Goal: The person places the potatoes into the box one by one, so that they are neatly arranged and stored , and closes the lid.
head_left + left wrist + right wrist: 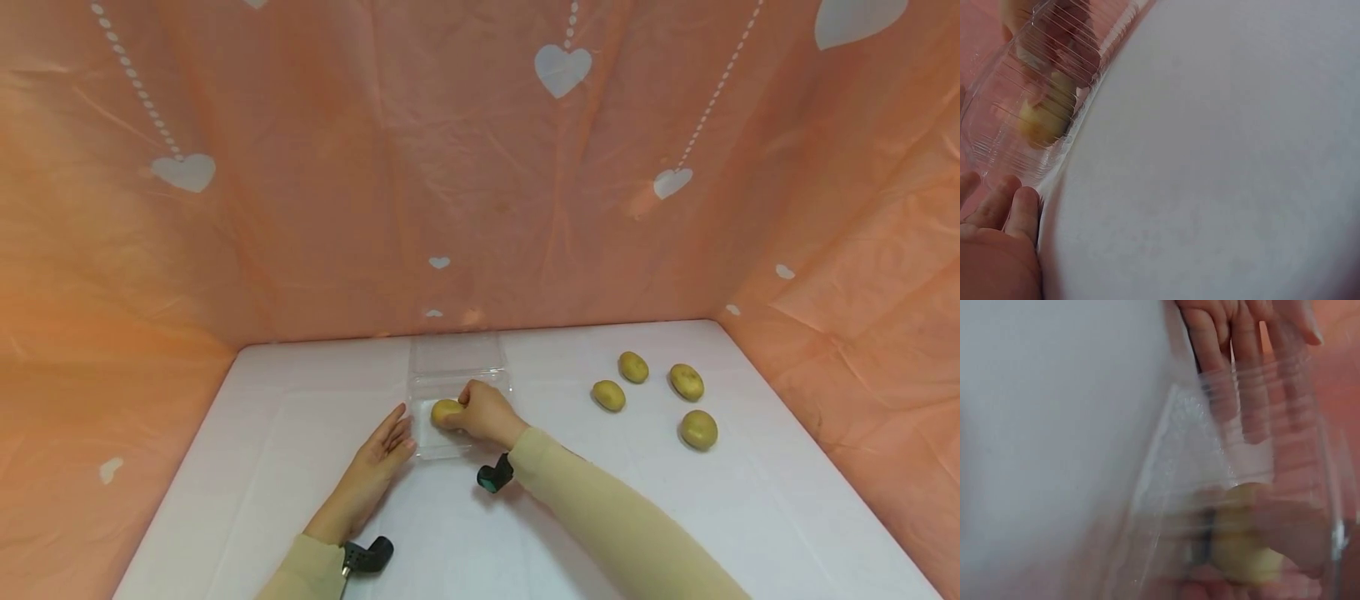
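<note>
A clear plastic clamshell box (442, 450) lies with its lid (457, 354) folded back toward the rear wall. Inside its base, my right hand (487, 414) pinches a potato (445, 412) between thumb and fingers. Through the ribbed side of the box, the left wrist view shows the same potato (1047, 115). My left hand (378, 458) is beside the box's left side, fingers extended and fingertips right at its wall. In the right wrist view the left hand's fingers (1250, 381) show behind the clear plastic, and the potato (1244, 540) is blurred.
Several more potatoes lie loose on the right of the white table (300, 433): one potato (608, 395) nearest the box, another potato (699, 430) nearest the front. An orange cloth with white hearts (562, 71) hangs around the table's back and sides.
</note>
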`<state>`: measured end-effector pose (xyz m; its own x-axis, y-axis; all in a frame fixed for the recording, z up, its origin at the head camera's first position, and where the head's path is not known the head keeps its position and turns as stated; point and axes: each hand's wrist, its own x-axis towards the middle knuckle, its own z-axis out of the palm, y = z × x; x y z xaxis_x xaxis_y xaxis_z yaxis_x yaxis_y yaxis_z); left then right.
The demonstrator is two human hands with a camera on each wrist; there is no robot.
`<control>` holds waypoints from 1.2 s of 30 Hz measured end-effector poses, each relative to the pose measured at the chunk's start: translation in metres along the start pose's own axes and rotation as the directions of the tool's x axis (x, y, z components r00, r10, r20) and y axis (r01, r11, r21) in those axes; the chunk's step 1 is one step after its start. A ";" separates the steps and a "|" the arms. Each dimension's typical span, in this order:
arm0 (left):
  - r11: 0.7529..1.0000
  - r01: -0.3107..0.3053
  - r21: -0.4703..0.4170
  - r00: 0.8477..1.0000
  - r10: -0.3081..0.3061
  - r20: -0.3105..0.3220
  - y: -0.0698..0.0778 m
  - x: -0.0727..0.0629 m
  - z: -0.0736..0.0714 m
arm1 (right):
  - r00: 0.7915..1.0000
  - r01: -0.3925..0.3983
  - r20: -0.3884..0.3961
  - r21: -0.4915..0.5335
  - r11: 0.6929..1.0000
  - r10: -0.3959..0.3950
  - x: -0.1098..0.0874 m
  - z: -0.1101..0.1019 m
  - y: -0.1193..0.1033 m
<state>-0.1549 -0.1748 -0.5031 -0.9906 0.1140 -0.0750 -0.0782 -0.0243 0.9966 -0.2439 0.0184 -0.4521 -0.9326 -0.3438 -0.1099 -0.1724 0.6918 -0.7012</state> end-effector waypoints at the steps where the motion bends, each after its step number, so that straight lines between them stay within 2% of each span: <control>1: 1.000 0.000 0.001 1.000 0.000 -0.003 0.000 0.000 0.000 | 1.000 -0.004 -0.003 -0.003 1.000 0.004 -0.001 0.000 0.000; 11: 1.000 -0.003 -0.019 1.000 0.003 0.000 -0.001 0.000 0.001 | 0.996 0.036 -0.083 0.025 0.999 -0.034 0.004 0.010 -0.006; 16: 1.000 0.011 -0.022 1.000 -0.010 0.011 0.001 -0.001 0.001 | 0.995 0.037 -0.097 0.055 0.998 -0.031 0.006 0.016 -0.009; 19: 1.000 0.012 -0.017 1.000 -0.012 0.006 0.002 -0.001 0.001 | 0.993 0.045 -0.108 0.038 0.998 -0.041 0.008 0.018 -0.010; 23: 1.000 0.014 -0.023 1.000 -0.014 0.006 0.003 -0.001 0.001 | 0.993 0.038 -0.109 0.017 0.999 -0.036 0.007 0.017 -0.011; 29: 0.999 0.004 -0.033 1.000 -0.004 0.015 0.001 0.000 0.000 | 0.997 0.035 -0.068 -0.039 0.999 -0.038 0.003 0.011 -0.012; 32: 0.999 0.005 -0.034 1.000 -0.004 0.011 0.001 0.000 0.000 | 0.996 0.065 -0.053 -0.003 0.998 -0.065 0.000 0.005 -0.012; 36: 0.999 0.015 -0.034 1.000 -0.015 0.008 0.001 0.000 0.000 | 0.988 0.151 -0.053 0.112 0.982 -0.146 -0.009 -0.009 -0.005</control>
<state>-0.1545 -0.1745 -0.5017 -0.9884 0.1228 -0.0899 -0.0973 -0.0558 0.9937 -0.2378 0.0233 -0.4411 -0.9129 -0.4071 0.0307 -0.2747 0.5568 -0.7839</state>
